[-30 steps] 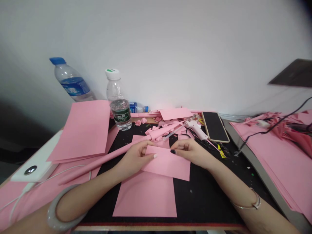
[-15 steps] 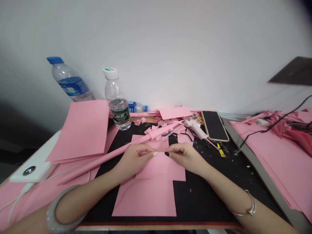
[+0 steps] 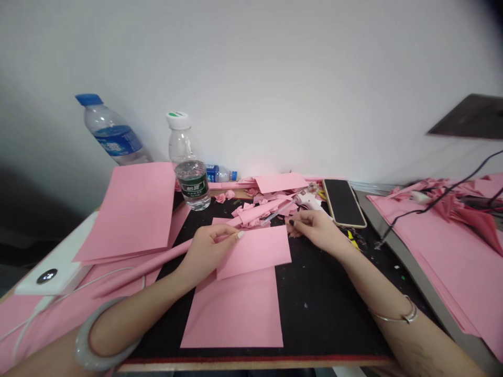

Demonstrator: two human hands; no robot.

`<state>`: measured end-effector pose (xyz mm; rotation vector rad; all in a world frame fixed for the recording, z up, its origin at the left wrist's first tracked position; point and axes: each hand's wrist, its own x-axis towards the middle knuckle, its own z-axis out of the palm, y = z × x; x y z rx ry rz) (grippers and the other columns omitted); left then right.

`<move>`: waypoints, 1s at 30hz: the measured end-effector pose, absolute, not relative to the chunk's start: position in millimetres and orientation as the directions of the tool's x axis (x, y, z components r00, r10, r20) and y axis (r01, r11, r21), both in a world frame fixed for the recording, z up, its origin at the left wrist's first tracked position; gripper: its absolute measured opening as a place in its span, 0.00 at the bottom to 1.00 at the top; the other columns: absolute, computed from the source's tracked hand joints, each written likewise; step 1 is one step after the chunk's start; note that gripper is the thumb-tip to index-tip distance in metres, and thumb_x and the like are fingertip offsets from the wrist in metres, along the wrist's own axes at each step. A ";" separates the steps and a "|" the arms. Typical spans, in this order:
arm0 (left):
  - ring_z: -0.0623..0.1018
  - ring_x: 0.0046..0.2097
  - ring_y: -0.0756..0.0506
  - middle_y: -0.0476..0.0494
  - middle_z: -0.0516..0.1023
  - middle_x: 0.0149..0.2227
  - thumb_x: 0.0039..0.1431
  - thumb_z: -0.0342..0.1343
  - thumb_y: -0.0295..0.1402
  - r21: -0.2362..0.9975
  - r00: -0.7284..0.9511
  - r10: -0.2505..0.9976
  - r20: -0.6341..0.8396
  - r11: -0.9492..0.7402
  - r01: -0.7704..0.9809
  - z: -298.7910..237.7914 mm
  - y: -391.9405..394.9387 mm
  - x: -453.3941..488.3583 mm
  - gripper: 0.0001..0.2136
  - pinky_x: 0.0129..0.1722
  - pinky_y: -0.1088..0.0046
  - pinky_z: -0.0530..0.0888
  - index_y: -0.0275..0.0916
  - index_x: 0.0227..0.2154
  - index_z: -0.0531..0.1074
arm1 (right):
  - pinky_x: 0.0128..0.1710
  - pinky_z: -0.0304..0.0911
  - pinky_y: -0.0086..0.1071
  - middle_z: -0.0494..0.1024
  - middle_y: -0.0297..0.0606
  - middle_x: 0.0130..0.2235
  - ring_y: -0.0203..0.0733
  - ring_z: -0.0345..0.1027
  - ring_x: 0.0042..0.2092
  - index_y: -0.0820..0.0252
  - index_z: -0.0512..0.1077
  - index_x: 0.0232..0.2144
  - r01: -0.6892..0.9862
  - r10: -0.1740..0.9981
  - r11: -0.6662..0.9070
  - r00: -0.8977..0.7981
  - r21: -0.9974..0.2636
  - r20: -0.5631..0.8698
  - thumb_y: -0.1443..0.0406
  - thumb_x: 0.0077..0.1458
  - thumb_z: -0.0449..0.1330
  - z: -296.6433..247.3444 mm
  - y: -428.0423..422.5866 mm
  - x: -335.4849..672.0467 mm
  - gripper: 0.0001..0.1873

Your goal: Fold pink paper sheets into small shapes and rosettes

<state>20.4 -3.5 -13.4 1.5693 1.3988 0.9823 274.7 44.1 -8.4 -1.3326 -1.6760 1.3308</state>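
My left hand (image 3: 212, 248) pinches the top edge of a small pink paper sheet (image 3: 259, 254) between thumb and fingers. This sheet is held slightly tilted, its right side higher. Beneath it a larger pink sheet (image 3: 239, 319) lies flat on the black mat (image 3: 314, 314). Close by the held sheet's upper right corner is my right hand (image 3: 314, 228). Its fingers are loosely bent, thumb a little apart from them, and I see nothing between them.
Behind my hands lie a pink paper roll (image 3: 157, 262), a glue gun (image 3: 310, 200) and a phone (image 3: 345, 203). A water bottle (image 3: 192, 178) stands left of them. Pink sheets are stacked on the left (image 3: 133, 209) and right (image 3: 440, 262). A white power bank (image 3: 55, 267) with a cable sits far left.
My right hand has moved right and off the sheet's top edge. The sheet has tilted and shifted slightly up, with my left hand still pinching it.
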 end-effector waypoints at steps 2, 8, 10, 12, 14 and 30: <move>0.75 0.35 0.45 0.46 0.79 0.30 0.52 0.56 0.37 0.934 0.066 0.996 0.056 -0.076 0.350 -13.0 -2.7 19.9 0.09 0.35 0.73 0.69 0.36 0.26 0.76 | 0.30 0.66 0.31 0.75 0.39 0.27 0.36 0.69 0.27 0.63 0.70 0.28 0.192 0.957 -0.055 -0.271 -0.980 -0.107 0.55 0.50 0.59 -9.0 42.6 272.9 0.15; 0.75 0.35 0.45 0.46 0.80 0.31 0.53 0.56 0.36 0.948 0.144 0.989 0.030 -0.073 0.310 -15.4 -2.5 20.6 0.09 0.36 0.74 0.69 0.37 0.27 0.77 | 0.26 0.59 0.27 0.70 0.35 0.27 0.35 0.64 0.28 0.63 0.71 0.29 0.280 0.896 0.096 -0.442 -0.955 -0.039 0.58 0.49 0.61 -8.1 24.8 253.3 0.12; 0.76 0.35 0.46 0.47 0.80 0.31 0.53 0.56 0.35 0.947 0.206 0.978 0.012 -0.077 0.311 -16.6 -3.0 20.9 0.08 0.36 0.74 0.70 0.37 0.28 0.77 | 0.27 0.57 0.27 0.69 0.34 0.26 0.36 0.62 0.29 0.63 0.70 0.25 0.388 0.892 0.218 -0.451 -0.895 0.022 0.62 0.51 0.59 -5.3 21.0 249.6 0.09; 0.76 0.36 0.46 0.47 0.80 0.32 0.54 0.55 0.34 0.942 0.259 0.966 0.003 -0.090 0.324 -17.1 -3.8 21.2 0.07 0.37 0.74 0.70 0.38 0.29 0.78 | 0.29 0.57 0.28 0.70 0.34 0.26 0.36 0.63 0.30 0.62 0.70 0.25 0.446 0.891 0.304 -0.447 -0.842 0.085 0.64 0.51 0.58 -2.4 18.4 247.9 0.07; 0.77 0.37 0.45 0.47 0.81 0.34 0.54 0.55 0.32 0.935 0.293 0.956 0.006 -0.109 0.336 -17.3 -5.1 21.8 0.07 0.38 0.73 0.70 0.39 0.31 0.78 | 0.29 0.56 0.27 0.71 0.33 0.26 0.36 0.62 0.29 0.62 0.71 0.26 0.473 0.877 0.361 -0.464 -0.803 0.121 0.66 0.52 0.57 -0.7 15.3 246.6 0.06; 0.76 0.34 0.45 0.44 0.80 0.33 0.56 0.52 0.34 0.941 0.337 0.941 -0.046 -0.072 0.331 -16.8 -5.1 20.5 0.11 0.34 0.72 0.71 0.34 0.28 0.77 | 0.30 0.58 0.26 0.74 0.35 0.28 0.37 0.65 0.30 0.64 0.72 0.28 0.491 0.882 0.435 -0.399 -0.755 0.249 0.67 0.53 0.56 0.5 22.9 258.5 0.06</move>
